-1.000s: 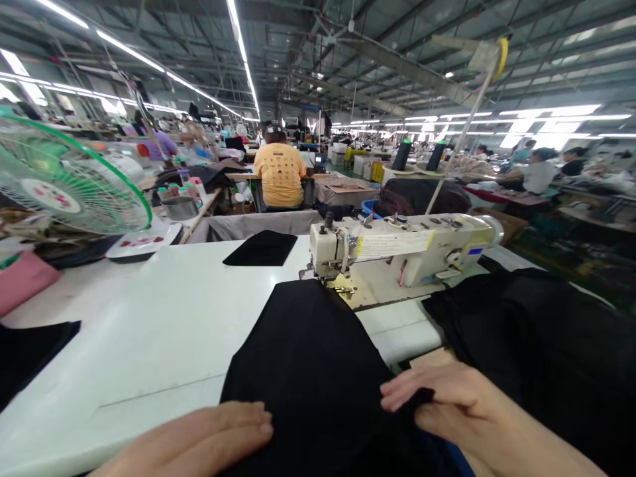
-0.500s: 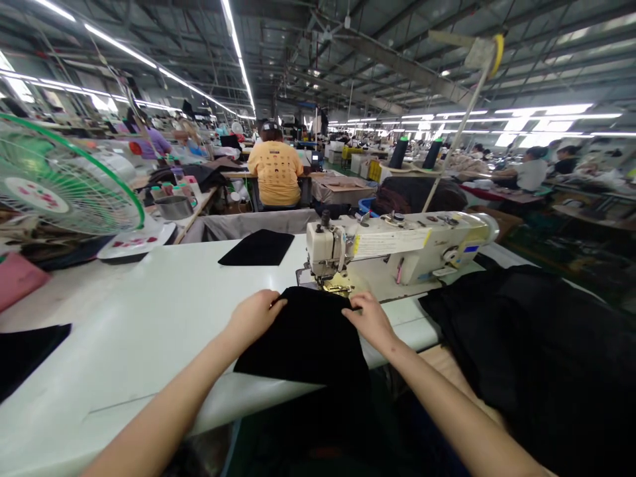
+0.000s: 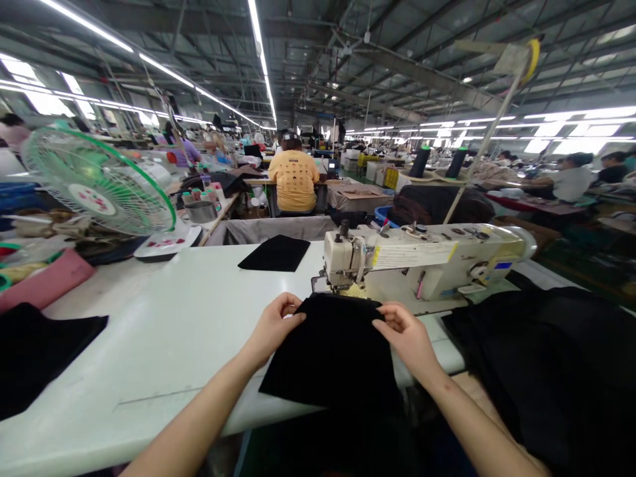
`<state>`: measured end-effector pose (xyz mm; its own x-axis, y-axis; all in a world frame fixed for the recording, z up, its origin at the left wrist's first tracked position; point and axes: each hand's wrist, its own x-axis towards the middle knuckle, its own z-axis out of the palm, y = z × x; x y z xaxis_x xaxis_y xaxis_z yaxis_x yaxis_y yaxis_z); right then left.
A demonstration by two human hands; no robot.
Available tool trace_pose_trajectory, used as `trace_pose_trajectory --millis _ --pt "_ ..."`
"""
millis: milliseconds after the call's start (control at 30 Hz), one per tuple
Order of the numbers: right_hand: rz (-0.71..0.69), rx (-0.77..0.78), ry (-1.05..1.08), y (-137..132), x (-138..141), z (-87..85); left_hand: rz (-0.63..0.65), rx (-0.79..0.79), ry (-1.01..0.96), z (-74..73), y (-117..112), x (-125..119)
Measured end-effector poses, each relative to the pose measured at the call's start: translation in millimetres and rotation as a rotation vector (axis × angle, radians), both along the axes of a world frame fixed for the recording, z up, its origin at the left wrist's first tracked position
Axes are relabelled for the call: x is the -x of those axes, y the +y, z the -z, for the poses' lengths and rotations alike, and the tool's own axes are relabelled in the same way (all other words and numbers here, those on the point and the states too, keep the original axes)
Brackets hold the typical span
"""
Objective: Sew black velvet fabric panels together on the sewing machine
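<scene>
A black fabric panel [image 3: 332, 358] lies in front of the sewing machine [image 3: 412, 265], its lower part hanging toward the table's front edge. My left hand [image 3: 278, 324] pinches the panel's upper left corner between thumb and fingers. At the upper right corner, my right hand [image 3: 405, 331] grips the same cloth. The panel's far edge is close to the machine's needle area; whether it lies under the presser foot is hidden by the cloth.
Another black piece [image 3: 275, 253] lies behind on the white table [image 3: 169, 331], and one more [image 3: 44, 358] at the left edge. A heap of black fabric [image 3: 541, 371] covers the right side. A green-rimmed fan [image 3: 99, 185] stands left. A person in yellow [image 3: 293, 175] sits ahead.
The view has swung left, shifting everything rightward. Both hands keep hold of the panel, and its upper edge now shows a folded strip between them.
</scene>
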<state>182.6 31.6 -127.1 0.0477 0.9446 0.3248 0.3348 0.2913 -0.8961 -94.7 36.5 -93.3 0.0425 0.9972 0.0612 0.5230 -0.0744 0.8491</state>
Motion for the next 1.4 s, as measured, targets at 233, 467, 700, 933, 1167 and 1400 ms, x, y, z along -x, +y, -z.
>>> trace_pose_trajectory --millis 233,467,700,933,1167,1400 --pt "0.015 0.093 0.261 -12 -23 -33.0 0.049 0.037 -0.763 -27.8 -37 -2" --pt "0.055 0.108 0.249 -18 -28 -40.4 -0.058 -0.22 -0.578 -39.3 -43 -8" --pt "0.078 0.203 0.414 -22 -22 -35.8 -0.311 -0.306 -0.591 -41.9 -42 -14" --pt "0.097 0.289 0.501 -25 -18 -45.4 -0.35 -0.176 -0.767 -41.2 -41 -14" --pt "0.111 0.277 0.484 -26 -18 -47.2 -0.358 -0.145 -0.828 -40.8 -36 -16" --pt "0.005 0.232 0.497 -29 -12 -60.7 -0.449 -0.174 -0.939 -43.7 -32 -14"
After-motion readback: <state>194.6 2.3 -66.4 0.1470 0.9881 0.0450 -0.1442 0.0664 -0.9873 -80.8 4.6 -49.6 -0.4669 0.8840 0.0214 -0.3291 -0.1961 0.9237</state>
